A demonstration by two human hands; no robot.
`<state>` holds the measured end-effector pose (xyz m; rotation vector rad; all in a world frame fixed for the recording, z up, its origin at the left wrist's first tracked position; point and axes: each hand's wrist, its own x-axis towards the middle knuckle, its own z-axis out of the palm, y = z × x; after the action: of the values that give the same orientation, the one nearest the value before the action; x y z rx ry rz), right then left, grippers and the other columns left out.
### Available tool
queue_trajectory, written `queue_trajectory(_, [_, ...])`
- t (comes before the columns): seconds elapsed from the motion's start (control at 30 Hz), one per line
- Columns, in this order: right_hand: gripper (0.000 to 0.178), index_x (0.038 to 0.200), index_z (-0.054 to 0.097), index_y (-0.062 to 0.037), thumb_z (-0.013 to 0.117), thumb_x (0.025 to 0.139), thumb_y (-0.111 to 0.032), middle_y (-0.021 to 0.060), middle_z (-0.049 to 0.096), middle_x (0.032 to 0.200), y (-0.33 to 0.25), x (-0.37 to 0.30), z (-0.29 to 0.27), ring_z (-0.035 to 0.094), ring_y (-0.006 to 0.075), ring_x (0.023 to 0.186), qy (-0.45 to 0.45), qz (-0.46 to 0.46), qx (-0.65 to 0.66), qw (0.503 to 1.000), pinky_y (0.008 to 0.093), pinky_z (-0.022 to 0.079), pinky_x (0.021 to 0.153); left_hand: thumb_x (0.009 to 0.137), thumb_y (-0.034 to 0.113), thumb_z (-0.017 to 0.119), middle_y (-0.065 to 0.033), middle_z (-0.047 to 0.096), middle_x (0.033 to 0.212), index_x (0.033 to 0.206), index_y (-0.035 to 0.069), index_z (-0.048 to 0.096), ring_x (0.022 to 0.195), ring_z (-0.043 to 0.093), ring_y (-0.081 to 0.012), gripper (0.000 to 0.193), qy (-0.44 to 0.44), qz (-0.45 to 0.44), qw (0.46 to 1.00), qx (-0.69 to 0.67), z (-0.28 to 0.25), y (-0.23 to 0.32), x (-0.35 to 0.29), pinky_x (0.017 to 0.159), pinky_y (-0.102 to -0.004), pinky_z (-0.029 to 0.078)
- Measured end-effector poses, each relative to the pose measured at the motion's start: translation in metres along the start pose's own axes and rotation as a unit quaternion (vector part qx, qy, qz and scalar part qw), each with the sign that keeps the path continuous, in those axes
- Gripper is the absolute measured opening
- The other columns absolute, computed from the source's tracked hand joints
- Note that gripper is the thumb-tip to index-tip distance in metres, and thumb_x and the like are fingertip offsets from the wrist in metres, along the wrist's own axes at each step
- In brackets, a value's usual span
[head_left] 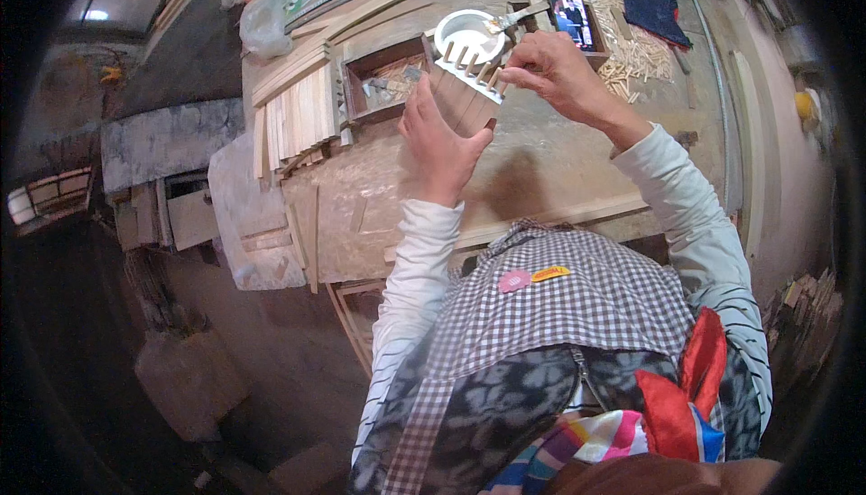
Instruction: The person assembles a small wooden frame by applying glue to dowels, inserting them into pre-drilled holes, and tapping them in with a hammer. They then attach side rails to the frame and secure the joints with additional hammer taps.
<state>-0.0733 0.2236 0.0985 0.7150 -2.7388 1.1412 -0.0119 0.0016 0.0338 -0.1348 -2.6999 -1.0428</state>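
My left hand grips a small bundle of flat wooden boards from both sides, thumb on the right, fingers on the left. White glue coats the boards' far end, where several wooden dowels stick out in a row. My right hand is closed in a pinch at the row's right end, its fingertips at a dowel. Just beyond the boards stands a white bowl with white glue in it. A brush lies across the bowl's right rim.
Loose dowels are heaped at the right, beside a phone with a lit screen and a dark cloth. A wooden box holds small pieces at the left. Pale wooden strips are stacked farther left, below a plastic bag.
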Motion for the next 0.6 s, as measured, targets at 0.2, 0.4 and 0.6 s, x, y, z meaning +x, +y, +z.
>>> queue_trajectory(0.2, [0.024,0.080,0.069,-0.0060,0.076,0.090,-0.026,0.0088,0.063,0.074,0.005,-0.036,0.008,0.061,0.0289,0.074,0.085,0.006,0.010,0.996,0.0411,0.044,0.069,0.059,0.027,0.093,-0.0218,0.049,0.144,0.154,0.002,0.033,0.135,0.046,-0.0390,0.115,-0.017,0.034,0.999,0.001,0.008,0.014,-0.009,0.113,-0.0527,0.034])
queue_trajectory(0.4, [0.028,0.079,0.069,-0.0054,0.073,0.092,-0.030,0.0078,0.064,0.076,0.003,-0.078,0.002,0.061,0.0283,0.078,0.130,0.090,0.031,0.987,0.0409,0.042,0.074,0.058,0.024,0.093,-0.0236,0.049,0.143,0.153,-0.001,0.032,0.133,0.047,-0.0410,0.115,-0.062,0.035,0.997,-0.037,0.033,0.030,-0.025,0.113,-0.0511,0.036])
queue_trajectory(0.6, [0.045,0.126,0.063,-0.0028,0.075,0.092,-0.031,0.0154,0.065,0.122,0.050,-0.149,0.008,0.061,0.0310,0.115,0.178,0.133,-0.015,0.975,0.0430,0.045,0.102,0.059,0.027,0.094,-0.0231,0.049,0.140,0.153,-0.002,0.032,0.129,0.051,-0.0396,0.116,-0.083,0.081,0.989,-0.086,0.056,0.036,-0.025,0.111,-0.0475,0.041])
